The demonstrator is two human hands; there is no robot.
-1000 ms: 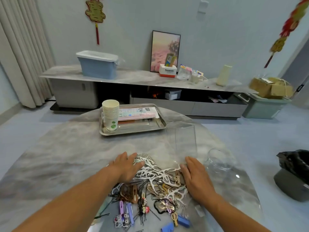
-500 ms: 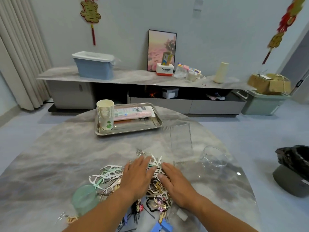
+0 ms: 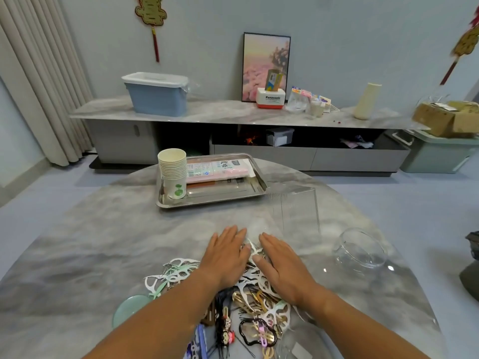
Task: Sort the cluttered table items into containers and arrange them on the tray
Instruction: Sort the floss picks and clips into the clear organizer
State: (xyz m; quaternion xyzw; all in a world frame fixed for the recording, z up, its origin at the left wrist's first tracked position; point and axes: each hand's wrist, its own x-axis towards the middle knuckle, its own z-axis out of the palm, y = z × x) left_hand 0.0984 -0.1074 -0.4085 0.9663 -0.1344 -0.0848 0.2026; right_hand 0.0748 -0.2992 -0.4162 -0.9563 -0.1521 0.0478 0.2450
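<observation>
A round grey marbled stone bench (image 3: 77,244) is filling the view, with pale blue floor around it and a long low grey cabinet (image 3: 233,117) standing against the far wall. On the far part of the bench, a shiny rectangular steel tray (image 3: 207,199) is holding a stack of cream paper cups (image 3: 173,172) and a flat pink packet (image 3: 220,169). A clear square plastic box (image 3: 298,211) and a clear round glass bowl (image 3: 361,251) are standing to the right. Both hands, left hand (image 3: 225,255) and right hand (image 3: 280,265), are lying flat with fingers spread, palms down, pressing on a heap of white, gold and black hair clips (image 3: 248,294) near the bench's front edge. A pale green round lid (image 3: 129,307) is lying partly under the left forearm. The forearms are covering much of the heap, and the frame's lower edge is cutting off its nearest pieces.
</observation>
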